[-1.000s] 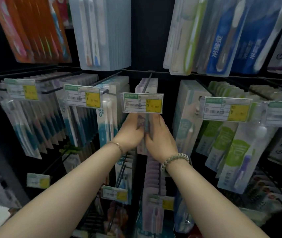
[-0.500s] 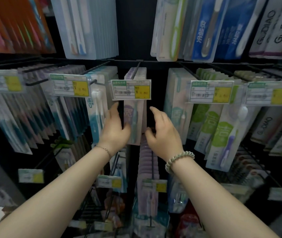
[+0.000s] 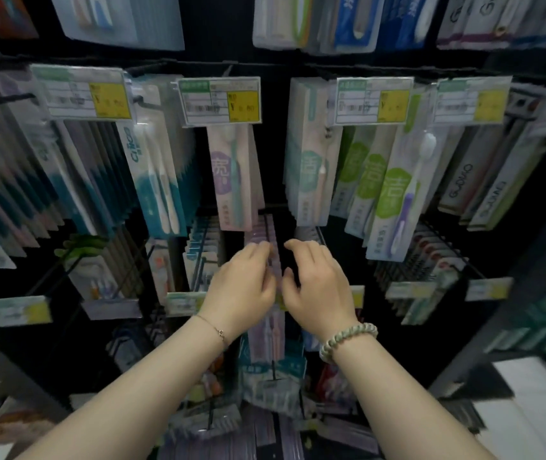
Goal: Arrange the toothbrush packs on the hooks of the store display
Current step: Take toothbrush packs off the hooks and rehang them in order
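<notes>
- Head view: the left hand [image 3: 243, 285] and the right hand [image 3: 319, 283] reach side by side into the lower row of the display, close to each other but not touching.
- Between them is a row of purple packs [image 3: 266, 242] strung on a black wire hook [image 3: 267, 225]. The row runs back into the rack directly below the middle row.
- The left hand's fingers [image 3: 260, 252] curl against the left side of the purple packs' tops. Motion blur hides whether they pinch a pack or only touch it.
- The right hand's fingers [image 3: 300, 247] are loosely curled just right of that row, with a dark gap under them and nothing held. Its thumb points toward the packs, and I cannot tell whether it touches them.
- Above the hands, a pink pack [image 3: 231, 180] hangs upright on the middle row under a price tag [image 3: 220, 101].
- A teal pack [image 3: 158, 180] hangs to its left and green-labelled packs [image 3: 393, 207] hang to its right, each under its own tag.
- The left wrist wears a thin chain bracelet [image 3: 214, 328] and the right wrist a bead bracelet [image 3: 348, 340].
</notes>
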`<state>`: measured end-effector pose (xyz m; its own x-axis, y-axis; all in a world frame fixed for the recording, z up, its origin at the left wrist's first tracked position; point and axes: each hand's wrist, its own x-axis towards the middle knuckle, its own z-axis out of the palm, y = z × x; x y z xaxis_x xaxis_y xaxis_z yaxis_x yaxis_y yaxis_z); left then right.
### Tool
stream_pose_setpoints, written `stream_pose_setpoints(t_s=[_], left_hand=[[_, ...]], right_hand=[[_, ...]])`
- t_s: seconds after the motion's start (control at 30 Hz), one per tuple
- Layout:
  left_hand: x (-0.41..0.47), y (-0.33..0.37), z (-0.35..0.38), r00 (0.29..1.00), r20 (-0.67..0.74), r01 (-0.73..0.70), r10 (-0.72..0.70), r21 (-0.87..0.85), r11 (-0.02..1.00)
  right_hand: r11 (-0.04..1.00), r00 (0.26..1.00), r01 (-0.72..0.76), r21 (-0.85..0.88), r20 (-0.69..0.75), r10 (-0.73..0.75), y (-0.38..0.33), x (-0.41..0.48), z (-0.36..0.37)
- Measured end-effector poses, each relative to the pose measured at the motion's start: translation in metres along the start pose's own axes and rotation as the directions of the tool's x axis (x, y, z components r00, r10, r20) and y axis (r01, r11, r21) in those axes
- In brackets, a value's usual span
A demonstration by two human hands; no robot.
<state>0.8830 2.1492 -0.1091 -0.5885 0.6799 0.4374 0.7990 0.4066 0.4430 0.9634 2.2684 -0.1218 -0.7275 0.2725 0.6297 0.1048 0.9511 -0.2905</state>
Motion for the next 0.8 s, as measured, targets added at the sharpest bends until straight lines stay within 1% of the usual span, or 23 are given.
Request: stream_pose_setpoints(t_s=[0.13, 0.23, 0.43, 0.7, 0.8], left_hand=[[-0.014, 0.011, 0.028, 0.997, 0.026, -0.067, 0.068, -0.018, 0.998], [-0.017, 0.017, 0.047, 0.997, 0.041, -0.071, 0.073, -0.040, 0.997], [-0.022, 0.029, 0.077, 0.991, 0.097, -0.085, 0.090, -0.054, 0.995], [-0.036, 0.037, 0.109, 0.984, 0.169, -0.054, 0.060, -0.038, 0.998], [-0.042, 0.033, 0.124, 0.978, 0.211, 0.013, -0.007, -0.026, 1.000]], right_hand=[[0.998, 0.999, -0.038, -0.043, -0.005, 0.038, 0.015, -0.028, -0.004], [0.995, 0.997, -0.068, -0.077, -0.030, 0.066, 0.027, -0.044, -0.008], [0.988, 0.993, -0.121, -0.098, -0.001, 0.122, 0.049, -0.064, -0.017], [0.989, 0.993, -0.120, -0.085, 0.008, 0.121, 0.071, -0.090, -0.007], [0.992, 0.991, -0.109, -0.063, 0.076, 0.114, 0.083, -0.102, 0.004]])
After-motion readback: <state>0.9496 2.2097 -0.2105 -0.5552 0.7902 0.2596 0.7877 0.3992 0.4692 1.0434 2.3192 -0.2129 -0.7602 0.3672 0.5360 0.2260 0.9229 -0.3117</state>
